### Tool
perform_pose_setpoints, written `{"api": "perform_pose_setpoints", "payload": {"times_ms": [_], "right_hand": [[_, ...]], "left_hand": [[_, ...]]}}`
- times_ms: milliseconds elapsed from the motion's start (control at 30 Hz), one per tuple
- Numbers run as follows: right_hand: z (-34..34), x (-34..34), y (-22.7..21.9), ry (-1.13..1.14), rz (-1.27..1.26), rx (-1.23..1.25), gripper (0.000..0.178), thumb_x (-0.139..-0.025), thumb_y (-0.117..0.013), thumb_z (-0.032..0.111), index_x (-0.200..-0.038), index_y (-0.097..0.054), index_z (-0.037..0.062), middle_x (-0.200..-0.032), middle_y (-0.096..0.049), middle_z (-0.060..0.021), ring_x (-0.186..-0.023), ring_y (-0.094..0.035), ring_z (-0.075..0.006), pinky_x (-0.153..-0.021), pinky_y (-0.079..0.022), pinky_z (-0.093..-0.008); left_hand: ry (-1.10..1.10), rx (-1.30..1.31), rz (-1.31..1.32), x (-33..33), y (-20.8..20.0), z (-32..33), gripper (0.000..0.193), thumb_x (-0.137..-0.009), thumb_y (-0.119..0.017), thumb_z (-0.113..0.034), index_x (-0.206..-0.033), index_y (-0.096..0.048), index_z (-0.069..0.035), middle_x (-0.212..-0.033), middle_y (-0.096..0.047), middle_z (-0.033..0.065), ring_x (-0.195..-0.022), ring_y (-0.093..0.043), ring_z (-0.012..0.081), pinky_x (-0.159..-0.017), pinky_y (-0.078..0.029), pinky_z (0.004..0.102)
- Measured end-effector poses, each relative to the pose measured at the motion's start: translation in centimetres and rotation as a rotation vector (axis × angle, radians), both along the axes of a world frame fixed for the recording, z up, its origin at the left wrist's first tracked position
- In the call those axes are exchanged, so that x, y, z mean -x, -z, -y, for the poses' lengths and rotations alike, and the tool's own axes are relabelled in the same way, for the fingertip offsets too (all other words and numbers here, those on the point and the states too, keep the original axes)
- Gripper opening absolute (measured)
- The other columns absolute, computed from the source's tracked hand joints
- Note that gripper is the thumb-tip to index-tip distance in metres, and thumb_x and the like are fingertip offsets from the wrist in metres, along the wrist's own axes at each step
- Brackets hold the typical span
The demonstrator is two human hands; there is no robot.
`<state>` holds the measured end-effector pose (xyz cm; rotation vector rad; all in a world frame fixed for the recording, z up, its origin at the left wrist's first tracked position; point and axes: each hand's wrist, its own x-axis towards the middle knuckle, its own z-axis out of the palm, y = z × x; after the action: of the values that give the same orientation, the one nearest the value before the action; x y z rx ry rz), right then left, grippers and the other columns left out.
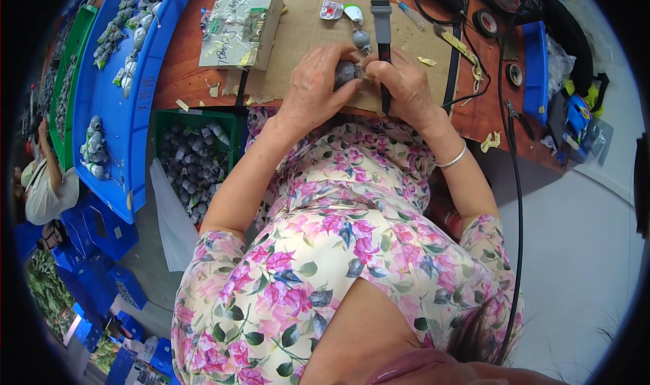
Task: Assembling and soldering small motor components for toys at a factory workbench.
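Observation:
In my left hand [313,87] is a grey rounded part [344,75], gripped between thumb and fingers over a cardboard sheet [305,26]. Close against it, my right hand [405,86] is closed around the black handle of a soldering iron [382,26], its grey collar and thin metal end pointing away from me. The right fingertips meet near the grey part, and whether they also pinch a wire there is hidden. Just beyond lie a grey ball-shaped piece [361,39], a white-and-green piece [353,14] and a small white square piece with red [331,10].
A taped box [240,29] stands left of the cardboard. Farther left is a long blue tray [108,127] with grey-and-white parts; below the table edge, a green bin [233,131] holds several grey ones. Tape rolls [485,23], pliers [520,119] and a black cable [512,161] are right.

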<state>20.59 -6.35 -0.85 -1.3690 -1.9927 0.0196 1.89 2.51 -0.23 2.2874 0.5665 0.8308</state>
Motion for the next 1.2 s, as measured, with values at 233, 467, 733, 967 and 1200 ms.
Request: {"api": "perform_pose_setpoints", "payload": {"times_ms": [233,467,733,967,1200], "right_hand": [[-0.1,0.0,0.2,-0.003,-0.004,0.003,0.034,-0.069,-0.068,-0.004,-0.097,-0.053,0.0085,-0.089,-0.065,-0.0093,-0.082,-0.063,-0.0331,-0.069,-0.051,-0.0415],[0.3,-0.5,-0.7,0.017,-0.143,-0.139,0.029,-0.079,-0.073,-0.003,-0.098,-0.053,0.0077,-0.095,-0.068,-0.0124,-0.088,-0.065,-0.0347,-0.073,-0.053,-0.0427],[1.4,-1.1,-0.5,0.062,-0.025,-0.016,0.03,-0.081,-0.073,-0.002,-0.101,-0.052,0.0079,-0.094,-0.068,-0.0125,-0.083,-0.064,-0.0334,-0.068,-0.051,-0.0409],[1.1,-0.9,0.3,0.087,-0.01,0.012,0.029,-0.078,-0.065,-0.005,-0.1,-0.051,0.0082,-0.084,-0.06,-0.0108,-0.079,-0.06,-0.0333,-0.067,-0.048,-0.0419],[1.2,-0.9,0.8,0.129,-0.09,0.035,0.028,-0.08,-0.063,-0.009,-0.1,-0.05,0.0059,-0.091,-0.065,-0.0117,-0.083,-0.064,-0.0321,-0.072,-0.051,-0.0397]], "left_hand": [[0.001,0.019,-0.056,0.2,-0.3,-0.3,0.035,-0.08,-0.073,-0.007,-0.111,-0.058,-0.003,-0.104,-0.067,0.0138,-0.098,-0.066,0.0333,-0.084,-0.052,0.0401],[0.001,0.068,-0.05,0.2,-0.5,-0.7,0.034,-0.081,-0.072,-0.008,-0.111,-0.058,-0.003,-0.103,-0.068,0.0138,-0.099,-0.066,0.0328,-0.086,-0.052,0.04],[0.014,0.027,-0.063,0.3,-0.7,-0.8,0.036,-0.079,-0.072,-0.009,-0.112,-0.057,-0.005,-0.102,-0.068,0.0114,-0.101,-0.063,0.0326,-0.087,-0.051,0.0427],[0.033,-0.039,-0.114,0.0,-1.2,-0.9,0.037,-0.077,-0.073,-0.009,-0.111,-0.059,-0.006,-0.102,-0.068,0.0099,-0.102,-0.061,0.0323,-0.088,-0.05,0.0427],[-0.194,-0.396,-0.214,-1.2,-2.6,1.9,0.034,-0.076,-0.072,-0.01,-0.108,-0.062,-0.008,-0.107,-0.063,0.0057,-0.112,-0.056,0.0284,-0.11,-0.031,0.0523]]}}
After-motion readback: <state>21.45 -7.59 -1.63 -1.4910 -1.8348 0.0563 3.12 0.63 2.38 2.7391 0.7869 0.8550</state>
